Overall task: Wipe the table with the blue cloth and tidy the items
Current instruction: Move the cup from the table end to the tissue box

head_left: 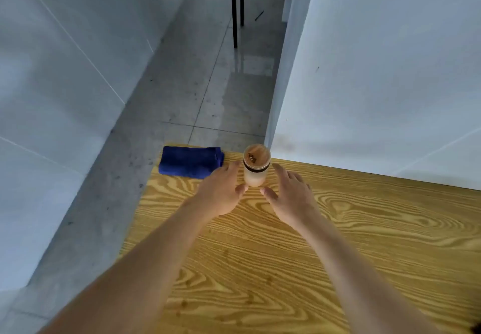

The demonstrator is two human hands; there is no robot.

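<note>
Head view looked down on a wooden table with strong yellow grain, set against a pale wall on the right. At the far left corner lay the blue cloth, folded into a neat block and reaching right to the table's far edge. Just beside it, to the right, stood a frosted jar with a wooden lid and a dark band under the lid, upright and close to the wall.

Both hands were out and spread, gripping nothing. Left hand hovered between cloth and jar, thumb tip near the jar's base, fingertips close to the cloth's near corner; actual contact with either could not be told. Right hand sat on the jar's other side, fingers splayed, thumb pointing at the base. The two hands bracketed the jar with a gap on each side.

Judged step: either settling the jar in place or about to lift it aside. To do it well, close both palms low on the frosted body rather than on the lid, which may be loose. Keep the jar vertical and move it toward the table's middle, away from the edge. Then take the cloth with one hand; it lay so near the drop to the floor that a careless brush could push it off.
</note>
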